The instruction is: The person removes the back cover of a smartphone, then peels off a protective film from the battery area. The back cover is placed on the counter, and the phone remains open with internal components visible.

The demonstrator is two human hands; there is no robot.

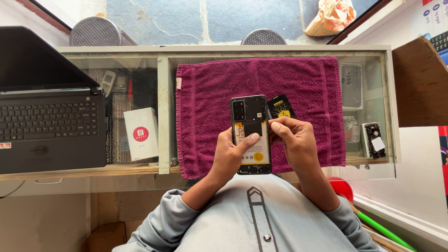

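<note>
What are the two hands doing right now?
Left hand: shut, holding the opened phone.
Right hand: pinched at the phone's edge; what it holds cannot be told.

Left hand [233, 151], right hand [294, 140] curled close

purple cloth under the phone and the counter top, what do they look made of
The purple cloth looks like terry towelling: matte, with a looped, fuzzy pile and a stitched hem. The counter top seems to be clear glass in a pale frame: items on the shelf below show through it and it reflects faintly.
</note>
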